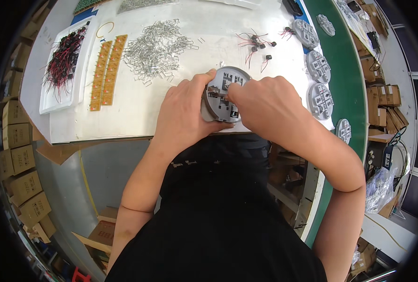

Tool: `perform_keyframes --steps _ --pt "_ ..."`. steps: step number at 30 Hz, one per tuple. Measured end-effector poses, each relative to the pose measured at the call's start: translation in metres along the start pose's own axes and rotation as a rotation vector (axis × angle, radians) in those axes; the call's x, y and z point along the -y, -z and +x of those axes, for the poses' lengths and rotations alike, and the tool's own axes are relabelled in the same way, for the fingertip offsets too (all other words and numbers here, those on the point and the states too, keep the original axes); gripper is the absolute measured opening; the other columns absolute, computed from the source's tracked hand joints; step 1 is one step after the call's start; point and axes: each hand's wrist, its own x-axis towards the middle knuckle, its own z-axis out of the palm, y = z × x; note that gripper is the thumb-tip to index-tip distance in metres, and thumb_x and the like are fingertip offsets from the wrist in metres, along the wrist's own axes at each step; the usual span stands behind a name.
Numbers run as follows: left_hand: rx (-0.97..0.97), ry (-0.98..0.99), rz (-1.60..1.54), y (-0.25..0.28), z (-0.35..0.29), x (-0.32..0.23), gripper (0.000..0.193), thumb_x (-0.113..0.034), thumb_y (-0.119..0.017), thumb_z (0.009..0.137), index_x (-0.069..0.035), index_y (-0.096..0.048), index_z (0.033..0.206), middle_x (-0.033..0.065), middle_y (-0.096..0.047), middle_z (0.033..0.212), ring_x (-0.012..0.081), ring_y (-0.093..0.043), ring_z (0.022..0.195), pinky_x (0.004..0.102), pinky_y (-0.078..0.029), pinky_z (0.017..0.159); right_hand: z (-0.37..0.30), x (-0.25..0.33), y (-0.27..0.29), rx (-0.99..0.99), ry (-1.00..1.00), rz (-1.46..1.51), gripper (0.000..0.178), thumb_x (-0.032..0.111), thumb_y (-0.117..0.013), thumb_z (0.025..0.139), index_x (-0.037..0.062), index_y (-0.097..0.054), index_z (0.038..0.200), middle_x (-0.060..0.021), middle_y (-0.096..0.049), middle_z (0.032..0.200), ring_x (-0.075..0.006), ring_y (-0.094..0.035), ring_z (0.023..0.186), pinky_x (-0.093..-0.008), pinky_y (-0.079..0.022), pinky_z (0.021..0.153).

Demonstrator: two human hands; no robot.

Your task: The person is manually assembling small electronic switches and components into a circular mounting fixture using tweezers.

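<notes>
My left hand [183, 105] grips a round grey plastic housing [220, 107] near the table's front edge, with the thumb on the near side and fingers around its left and far side. Dark slots and small metal parts show inside the housing. Over its right half, my right hand [267, 101] is closed, its fingertips pressed down into the housing. Whatever those fingertips pinch is hidden. Just beyond lie several small black round parts [255, 44] with red and black wires. A heap of bent metal clips [157, 49] is spread left of the far centre.
Two orange circuit-board strips [108, 70] lie left of the clips, beside a white tray [49, 107] of wired black parts [65, 56]. Several similar grey housings [321, 101] line the right side, by a green surface [352, 89]. Cardboard boxes [23, 160] stack at far left.
</notes>
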Motion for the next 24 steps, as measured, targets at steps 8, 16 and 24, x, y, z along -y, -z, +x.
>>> perform_keyframes --steps 8,16,24 --pt "0.002 0.054 -0.037 -0.001 -0.001 -0.001 0.102 -0.025 -0.104 0.058 -0.006 -0.055 0.145 0.0141 -0.070 0.119 0.0336 -0.067 0.108 0.0436 -0.052 0.097 -0.014 0.002 -0.022 -0.107 -0.037 -0.029 0.006 0.007 -0.068 0.086 0.0086 -0.063 0.087 -0.0120 -0.063 0.068 -0.0323 -0.068 0.058 -0.0442 -0.050 0.051" --pt "0.200 0.058 -0.209 0.021 -0.005 0.017 0.103 -0.018 -0.092 0.073 -0.014 -0.043 0.163 0.0142 -0.065 0.103 0.0327 -0.062 0.098 0.0435 -0.050 0.094 -0.021 -0.014 -0.047 -0.336 -0.018 0.059 0.015 0.020 -0.071 0.094 0.0099 -0.061 0.089 -0.0086 -0.062 0.071 -0.0302 -0.068 0.059 -0.0434 -0.050 0.050" --pt "0.162 0.069 -0.192 0.017 -0.003 0.015 0.097 -0.013 -0.088 0.075 -0.015 -0.046 0.162 0.0119 -0.059 0.092 0.0304 -0.058 0.089 0.0421 -0.049 0.087 -0.015 -0.014 -0.047 -0.299 -0.004 0.088 0.020 0.027 -0.070 0.098 0.0104 -0.063 0.090 -0.0089 -0.064 0.072 -0.0301 -0.068 0.057 -0.0428 -0.049 0.049"
